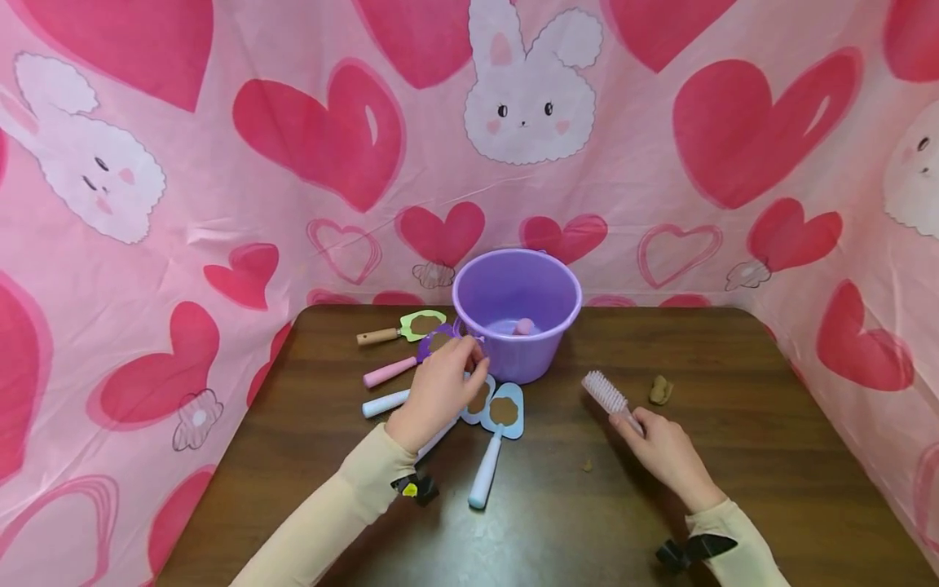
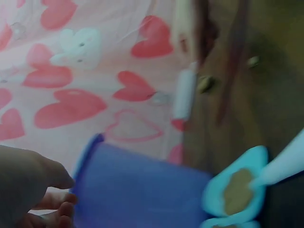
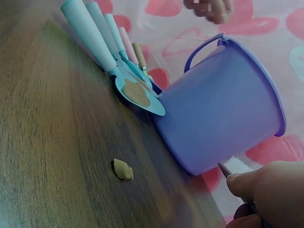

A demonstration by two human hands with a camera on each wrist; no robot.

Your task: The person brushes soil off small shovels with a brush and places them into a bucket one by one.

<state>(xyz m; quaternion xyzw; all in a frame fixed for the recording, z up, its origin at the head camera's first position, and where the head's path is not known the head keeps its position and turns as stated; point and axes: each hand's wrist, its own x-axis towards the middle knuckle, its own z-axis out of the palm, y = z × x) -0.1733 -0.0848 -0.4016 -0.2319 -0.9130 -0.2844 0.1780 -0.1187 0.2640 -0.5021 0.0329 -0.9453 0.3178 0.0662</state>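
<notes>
My right hand [image 1: 671, 456] grips the handle of a brush [image 1: 605, 393] with pale bristles, held above the table right of the purple bucket [image 1: 524, 355]. Near the bucket's left rim is my left hand [image 1: 443, 387], its fingers loosely bent and nothing visible between them. In the right wrist view that left hand [image 3: 211, 8] appears apart from the bucket. A small pink object [image 1: 524, 327] lies inside the bucket. Several small trowels fan out beneath the left hand, including a light blue trowel [image 1: 486, 473] and a green trowel [image 1: 377, 337]; brown patches show on their blades.
A brown, clay-like lump [image 1: 660, 390] lies on the wooden table [image 1: 748, 489] beyond the right hand. Closer to the front is a small crumb [image 1: 588, 465]. A pink cloth [image 1: 513, 196] with hearts and rabbits hangs behind the table and at both sides.
</notes>
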